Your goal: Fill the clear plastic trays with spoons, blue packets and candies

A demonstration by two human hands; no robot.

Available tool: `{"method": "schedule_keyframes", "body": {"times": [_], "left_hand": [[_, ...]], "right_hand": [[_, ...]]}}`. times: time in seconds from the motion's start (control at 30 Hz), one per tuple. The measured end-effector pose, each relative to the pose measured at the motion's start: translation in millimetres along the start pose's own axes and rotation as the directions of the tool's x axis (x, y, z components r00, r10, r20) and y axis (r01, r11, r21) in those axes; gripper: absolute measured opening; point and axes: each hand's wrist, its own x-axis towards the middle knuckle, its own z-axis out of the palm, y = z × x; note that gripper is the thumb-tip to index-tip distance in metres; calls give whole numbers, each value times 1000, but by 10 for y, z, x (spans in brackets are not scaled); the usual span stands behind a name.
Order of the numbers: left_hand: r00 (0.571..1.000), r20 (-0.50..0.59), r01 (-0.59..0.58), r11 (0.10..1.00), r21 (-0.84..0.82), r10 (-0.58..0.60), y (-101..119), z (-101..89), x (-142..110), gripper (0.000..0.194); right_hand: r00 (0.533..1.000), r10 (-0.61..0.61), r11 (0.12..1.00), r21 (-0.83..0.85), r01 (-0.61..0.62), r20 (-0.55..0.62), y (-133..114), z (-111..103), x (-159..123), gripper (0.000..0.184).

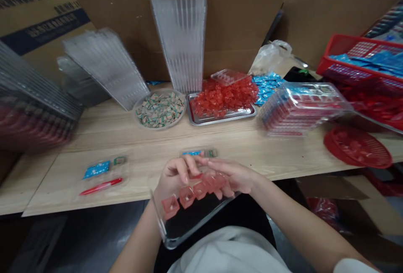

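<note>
Clear plastic tray (195,216) in L hand (174,178), R hand (233,175) curled on top.

Left hand (176,176), right hand (233,176) above clear cup tray (195,216), near table's near edge. Wood tabletop (151,147) gives lateral passage between hands and far row; low flat bag (198,152) lies just ahead of fingers. Second flat bag (103,176) sits low, left; hand passes over. Far row blocks forward reach: sachet bowl (160,109), steel tray (222,118), tray stack (302,111). Only narrow gap between bowl and steel tray. Blurred tray stack (34,105) obstructs far left; red basket (357,147) obstructs right.
</note>
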Motion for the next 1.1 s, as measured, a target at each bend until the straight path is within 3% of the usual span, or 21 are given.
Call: {"method": "schedule_keyframes", "body": {"times": [0.07,0.13,0.2,0.27,0.33,0.43,0.5,0.57,0.67,0.77,0.9,1.1], "left_hand": [[997,-47,56,998,18,-55,-2,-59,34,22],[963,-244,140,985,103,-111,-11,-154,1,18],[863,-496,196,969,151,-98,-42,-275,-103,30],[778,-626,241,947,213,-57,-103,-385,-248,33],[782,-623,317,860,401,3,-176,-443,-386,37],[849,-513,358,576,735,128,-249,-413,-512,42],[870,-458,348,433,831,181,-248,-338,-549,42],[879,-435,352,350,868,195,-224,-246,-575,40],[896,-404,350,270,897,181,-213,-137,-615,40],[893,-388,335,238,912,227,-265,-117,-615,41],[866,-420,345,287,894,270,-315,-208,-513,39],[891,-392,299,352,887,230,-226,-255,-377,36]], "right_hand": [[980,-120,993,-14,119,-156,4,59,-45,43],[908,-255,967,-102,234,-333,13,54,-75,42],[818,-350,932,-260,253,-456,50,-6,-64,43],[754,-419,878,-438,194,-506,111,-89,-12,46],[704,-501,771,-629,98,-503,172,-164,56,45],[581,-681,501,-862,-73,-445,203,-246,125,45],[525,-735,400,-900,-176,-429,180,-303,137,46],[522,-729,401,-894,-199,-443,149,-374,139,45],[551,-711,454,-883,-115,-437,126,-473,166,36],[513,-753,453,-890,-51,-413,130,-495,228,33],[461,-786,446,-894,-36,-411,115,-440,304,30],[462,-738,573,-818,46,-491,-31,-480,439,29]]}}
